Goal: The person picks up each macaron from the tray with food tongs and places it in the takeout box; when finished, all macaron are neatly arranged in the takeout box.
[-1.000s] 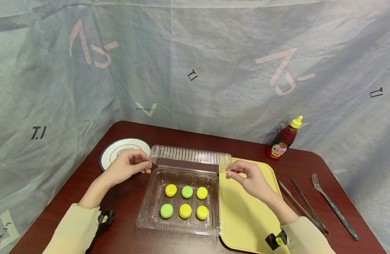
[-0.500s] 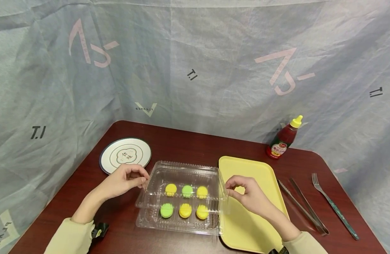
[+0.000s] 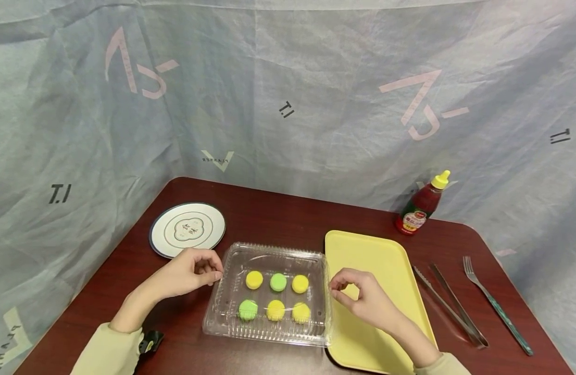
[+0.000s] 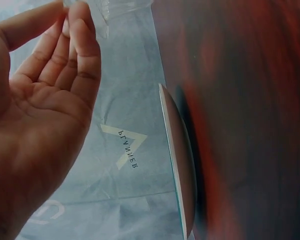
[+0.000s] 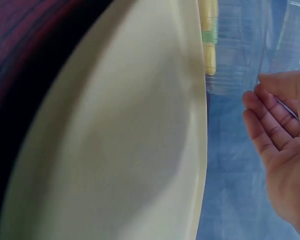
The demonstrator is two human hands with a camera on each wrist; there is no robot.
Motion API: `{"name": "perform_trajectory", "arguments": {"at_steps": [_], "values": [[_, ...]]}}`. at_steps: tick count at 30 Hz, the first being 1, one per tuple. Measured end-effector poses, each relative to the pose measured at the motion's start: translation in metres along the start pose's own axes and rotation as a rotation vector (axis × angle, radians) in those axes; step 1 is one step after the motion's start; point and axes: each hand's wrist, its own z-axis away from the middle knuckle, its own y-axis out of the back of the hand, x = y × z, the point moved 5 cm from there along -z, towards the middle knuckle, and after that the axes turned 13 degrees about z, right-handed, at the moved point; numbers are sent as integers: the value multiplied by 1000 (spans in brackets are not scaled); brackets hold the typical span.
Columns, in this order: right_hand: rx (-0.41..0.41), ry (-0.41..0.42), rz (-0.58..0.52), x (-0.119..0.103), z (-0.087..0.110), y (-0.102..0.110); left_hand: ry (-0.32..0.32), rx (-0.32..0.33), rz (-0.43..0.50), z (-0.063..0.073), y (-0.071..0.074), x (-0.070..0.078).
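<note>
- Two hands frame the clear clamshell box (image 3: 269,294), one at each short end, and its lid lies down flat over the base.
- Your left hand (image 3: 189,271) sits at the box's left rim; thumb and forefinger tips (image 4: 82,20) pinch the edge of the clear plastic, the other fingers loosely curled behind them, as the left wrist view also shows.
- Your right hand (image 3: 363,294) sits at the box's right rim with thumb and forefinger curved toward each other at the lid's edge; from the head view you seem to pinch it, but the right wrist view shows the fingertips (image 5: 262,100) just beside the plastic, so I cannot tell whether they grip it.
- Both forearms come in from the near edge of the table, angled inward toward the box, sleeves pale yellow.
- Inside the box lie six macarons (image 3: 276,297) in two rows of three: four yellow, two green.
- Right of the box, touching or just beside it, lies the yellow tray (image 3: 386,271); your right hand hovers over its left part.
- Left of and behind the box stands the white plate (image 3: 187,229).
- Further right of the box, beyond the tray, lie the tongs (image 3: 449,304) and the fork (image 3: 496,307); the ketchup bottle (image 3: 421,205) stands behind the tray.
</note>
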Motion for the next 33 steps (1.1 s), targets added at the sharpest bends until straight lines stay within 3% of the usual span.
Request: {"name": "perform_trajectory", "arguments": {"at_steps": [8,24,30,33], "values": [[6,19,-14,4,4,-4,39,-17,-2,2,-1,-3],[-3,-51,-89,5,3,-7,19,-32,14,3,-5,-2],[-49,-56,-89,2,3,-5,41,-60,20,7,-6,1],[-118,-12,-103,-3,3,-3,71,-118,46,11,-7,2]]}}
